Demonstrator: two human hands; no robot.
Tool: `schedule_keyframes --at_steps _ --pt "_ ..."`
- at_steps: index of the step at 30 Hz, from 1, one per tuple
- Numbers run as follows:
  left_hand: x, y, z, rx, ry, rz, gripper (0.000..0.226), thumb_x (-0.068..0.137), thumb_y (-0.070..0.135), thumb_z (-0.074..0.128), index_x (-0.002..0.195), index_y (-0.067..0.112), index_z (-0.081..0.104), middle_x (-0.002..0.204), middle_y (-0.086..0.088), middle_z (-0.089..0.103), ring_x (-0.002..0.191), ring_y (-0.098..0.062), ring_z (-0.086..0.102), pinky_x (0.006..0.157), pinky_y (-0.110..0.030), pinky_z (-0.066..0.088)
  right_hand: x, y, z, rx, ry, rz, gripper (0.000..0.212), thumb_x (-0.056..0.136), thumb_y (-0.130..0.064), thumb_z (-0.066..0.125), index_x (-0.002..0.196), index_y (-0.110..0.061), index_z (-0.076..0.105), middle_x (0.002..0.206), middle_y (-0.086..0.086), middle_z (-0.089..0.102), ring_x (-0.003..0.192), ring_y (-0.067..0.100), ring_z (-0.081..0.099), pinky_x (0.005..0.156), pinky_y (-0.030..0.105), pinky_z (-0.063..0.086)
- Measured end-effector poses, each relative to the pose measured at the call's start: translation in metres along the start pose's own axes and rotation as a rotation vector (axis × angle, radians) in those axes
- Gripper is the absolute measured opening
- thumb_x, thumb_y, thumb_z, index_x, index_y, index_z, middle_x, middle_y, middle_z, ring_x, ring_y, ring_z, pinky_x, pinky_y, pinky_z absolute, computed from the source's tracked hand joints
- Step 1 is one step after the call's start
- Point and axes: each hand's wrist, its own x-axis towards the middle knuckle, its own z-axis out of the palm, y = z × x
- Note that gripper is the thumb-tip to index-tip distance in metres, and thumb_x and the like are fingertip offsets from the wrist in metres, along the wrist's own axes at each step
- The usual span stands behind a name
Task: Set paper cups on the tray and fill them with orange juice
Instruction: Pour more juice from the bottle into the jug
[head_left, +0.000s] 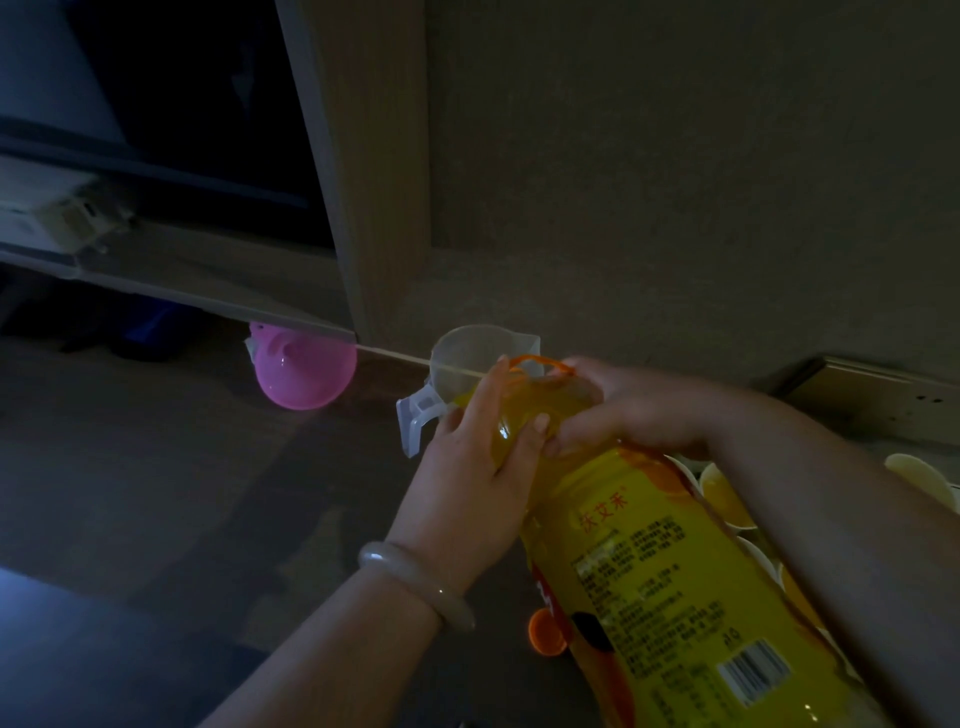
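The left hand (483, 467), with a pale bangle (415, 582) on its wrist, curls its fingers round the shoulder of the large clear plastic bottle of orange juice (649, 545). The right hand (628, 405) wraps the neck. The bottle leans far-left toward a clear plastic measuring jug (467, 358); its mouth is hidden. At right, white paper cups (724, 499) hold juice. A round orange cap (545, 631) lies near, and a pink plastic funnel (306, 371) lies far left.
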Motion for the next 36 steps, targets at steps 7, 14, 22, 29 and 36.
schedule_keyframes --at_steps 7,14,22,29,36 --pt "0.0 0.005 -0.002 -0.005 -0.021 -0.023 0.07 0.078 0.067 0.036 0.144 0.051 0.019 0.131 0.0 0.048 0.114 -0.007 0.051 0.091 -0.021 0.046 -0.001 0.0 0.0 0.032 -0.02 -0.003 0.089 0.036 -0.046 0.085 0.118 -0.038 0.052 0.11 0.003 0.07 0.098 0.025 0.069 0.089 0.052 0.054" --pt "0.0 0.006 -0.001 -0.007 -0.019 -0.024 0.063 0.084 0.061 0.04 0.143 0.052 0.019 0.13 0.0 0.048 0.11 -0.006 0.053 0.084 -0.018 0.047 -0.001 0.001 -0.002 0.016 0.002 -0.007 0.101 0.035 -0.049 0.085 0.128 -0.035 0.049 0.114 0.002 0.069 0.101 0.023 0.068 0.09 0.05 0.054" --pt "-0.002 0.008 0.001 0.007 -0.022 -0.03 0.058 0.091 0.055 0.04 0.144 0.051 0.017 0.137 0.003 0.043 0.114 -0.004 0.049 0.081 -0.011 0.042 -0.001 0.001 -0.004 0.002 -0.016 0.017 0.114 0.03 -0.052 0.088 0.134 -0.037 0.044 0.121 0.004 0.065 0.104 0.026 0.067 0.09 0.051 0.054" --pt "-0.009 0.008 0.003 -0.027 -0.004 0.016 0.045 0.093 0.053 0.036 0.138 0.052 0.029 0.125 0.009 0.055 0.108 -0.003 0.055 0.086 -0.027 0.051 0.004 0.007 -0.006 -0.028 0.013 0.019 0.128 0.022 -0.067 0.088 0.138 -0.042 0.04 0.128 -0.002 0.061 0.111 0.021 0.062 0.093 0.047 0.052" --pt "-0.013 0.006 0.006 -0.033 0.009 -0.004 0.049 0.091 0.057 0.033 0.137 0.044 0.035 0.117 0.016 0.054 0.105 0.0 0.055 0.079 -0.014 0.046 0.003 0.008 -0.005 -0.024 0.017 0.004 0.129 0.019 -0.067 0.086 0.136 -0.038 0.043 0.124 -0.001 0.063 0.11 0.02 0.063 0.094 0.046 0.052"
